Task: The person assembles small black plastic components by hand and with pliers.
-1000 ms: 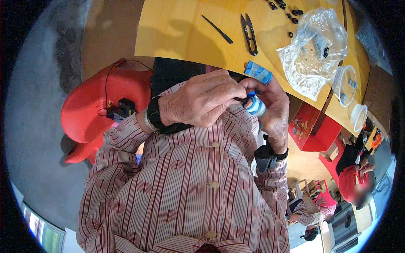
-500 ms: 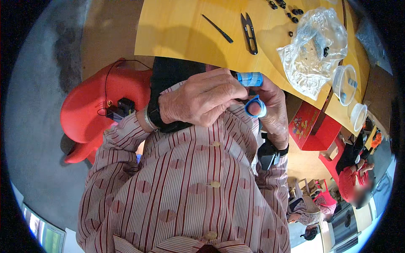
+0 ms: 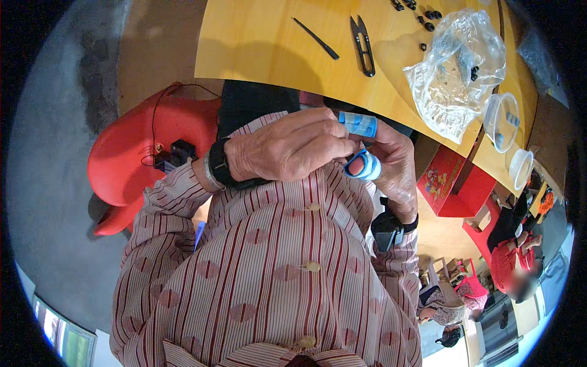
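My left hand point(image 3: 290, 145) is closed, its fingertips pinched together near the middle, just in front of the table edge. Facing it, my right hand point(image 3: 391, 156) has its thumb and forefinger bent toward the left fingertips. Blue tape wraps the right forefinger point(image 3: 358, 124) and the right thumb point(image 3: 365, 167). Whatever lies between the fingertips is hidden or too small to name. Beyond the hands, black thread snips point(image 3: 363, 48) and a thin black pointed tool point(image 3: 316, 38) lie on the yellow table point(image 3: 263, 55).
A crumpled clear plastic bag point(image 3: 449, 85) with small black parts lies at right. More black parts point(image 3: 430, 27) sit behind it. Two clear plastic tubs point(image 3: 520, 170) stand near the table's right edge. A red stool point(image 3: 131, 144) is at left, a red box point(image 3: 443, 180) at right; people sit beyond.
Both hands have shifted slightly. The right thumb has turned and moved a little left, closer to the left fingertips. The things on the table lie as before.
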Demonstrator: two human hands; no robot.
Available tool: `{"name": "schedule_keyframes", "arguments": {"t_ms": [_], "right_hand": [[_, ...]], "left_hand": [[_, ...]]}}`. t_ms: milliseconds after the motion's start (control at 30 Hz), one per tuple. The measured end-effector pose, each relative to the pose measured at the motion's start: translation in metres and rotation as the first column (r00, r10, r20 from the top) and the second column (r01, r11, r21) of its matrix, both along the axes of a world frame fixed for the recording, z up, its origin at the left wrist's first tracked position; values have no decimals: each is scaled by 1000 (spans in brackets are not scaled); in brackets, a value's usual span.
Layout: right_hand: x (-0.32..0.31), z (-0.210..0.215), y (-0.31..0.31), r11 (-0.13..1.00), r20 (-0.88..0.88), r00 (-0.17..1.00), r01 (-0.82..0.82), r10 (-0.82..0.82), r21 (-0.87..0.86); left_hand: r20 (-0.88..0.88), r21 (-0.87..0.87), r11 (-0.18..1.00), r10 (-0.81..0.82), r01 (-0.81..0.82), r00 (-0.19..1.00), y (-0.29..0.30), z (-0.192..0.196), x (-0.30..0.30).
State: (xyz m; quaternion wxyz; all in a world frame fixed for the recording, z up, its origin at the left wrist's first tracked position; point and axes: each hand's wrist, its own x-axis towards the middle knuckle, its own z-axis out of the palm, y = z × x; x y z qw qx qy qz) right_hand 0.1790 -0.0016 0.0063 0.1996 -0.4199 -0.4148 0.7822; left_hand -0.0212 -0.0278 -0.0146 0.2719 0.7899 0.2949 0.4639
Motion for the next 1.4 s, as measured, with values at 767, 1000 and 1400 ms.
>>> {"name": "schedule_keyframes", "arguments": {"t_ms": [767,1000,1400], "right_hand": [[-20,4,-11,986,14,1000,16,-18,167],[-16,-1,-12,975,47,997,-73,64,210],[-25,0,-7,650,240,960,-89,-147,755]], "left_hand": [[-65,31,978,208,-206,976,1,2,-7],[-83,35,983,180,-178,980,-2,1,-8],[-48,-393,906,148,-155,988,-1,8,-22]]}}
